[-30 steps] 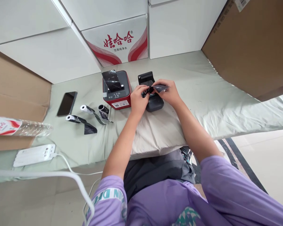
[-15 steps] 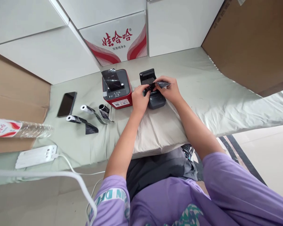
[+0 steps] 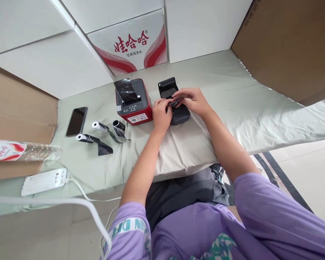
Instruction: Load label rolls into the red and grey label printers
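Note:
A small black printer (image 3: 180, 116) lies on the cloth with its lid (image 3: 167, 85) raised. My left hand (image 3: 162, 115) reaches over the printer's left side, its fingers bent and pressed at the near end of a dark glossy strip of film (image 3: 176, 103). From the right comes my right hand (image 3: 193, 101), fingers closed on that same strip just above the printer's opening. The fingers hide most of the strip and the inside of the printer. Left of the hands stands a red and black printer (image 3: 137, 103) with a black glossy sheet (image 3: 126, 91) coming out of its top.
Several rolls with black film, among them a white-cored roll (image 3: 84, 138), lie on the left. Farther left are a phone (image 3: 77, 121), a water bottle (image 3: 29, 150) and a white power bank (image 3: 44, 181) with a cable. Stacked white boxes (image 3: 200, 29) and a brown carton (image 3: 287, 47) stand behind.
My right hand has turned over and come down closer to my left. The strip's free end, which stuck out to the right, now lies between the hands over the printer.

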A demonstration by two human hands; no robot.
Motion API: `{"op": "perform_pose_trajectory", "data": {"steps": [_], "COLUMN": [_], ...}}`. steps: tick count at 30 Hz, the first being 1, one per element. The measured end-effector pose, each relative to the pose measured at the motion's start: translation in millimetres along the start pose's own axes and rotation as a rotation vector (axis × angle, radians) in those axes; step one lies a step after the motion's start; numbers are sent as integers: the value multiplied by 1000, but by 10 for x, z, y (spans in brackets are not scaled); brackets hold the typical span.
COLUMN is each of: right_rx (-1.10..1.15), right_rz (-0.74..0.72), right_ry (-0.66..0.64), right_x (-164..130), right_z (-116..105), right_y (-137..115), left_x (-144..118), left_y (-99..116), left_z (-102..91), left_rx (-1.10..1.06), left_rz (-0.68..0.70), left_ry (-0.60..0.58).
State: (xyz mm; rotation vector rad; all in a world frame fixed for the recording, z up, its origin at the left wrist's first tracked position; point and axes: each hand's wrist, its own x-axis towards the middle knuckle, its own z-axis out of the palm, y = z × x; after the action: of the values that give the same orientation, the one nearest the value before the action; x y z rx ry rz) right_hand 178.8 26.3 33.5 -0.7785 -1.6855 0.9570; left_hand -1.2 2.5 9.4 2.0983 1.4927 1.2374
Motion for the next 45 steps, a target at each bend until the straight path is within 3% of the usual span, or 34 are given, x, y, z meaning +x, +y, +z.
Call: {"op": "perform_pose_trajectory", "data": {"steps": [5,9,16,23,40,45], "right_rx": [-25,-73,-68,-91,-18,-30], "right_rz": [24,57,100,98,134,125], "right_ry": [178,333,142,182,248,225], "right_x": [-1,103,219,211,193,179], "right_z": [-63,-56,71,106,112,92], "right_y": [-5,170,529,408,442,484], "left_x": [-55,-126,-142,-107,-164,-148], "left_y": [45,99,79,66,157,180], "left_z": [-29,-86,-77,-34,52,-49], "left_rx": [27,42,42,90,11,39], "left_rz": [19,85,96,86,17,59], "left_ry": [-3,-4,7,-26,-30,-44]}}
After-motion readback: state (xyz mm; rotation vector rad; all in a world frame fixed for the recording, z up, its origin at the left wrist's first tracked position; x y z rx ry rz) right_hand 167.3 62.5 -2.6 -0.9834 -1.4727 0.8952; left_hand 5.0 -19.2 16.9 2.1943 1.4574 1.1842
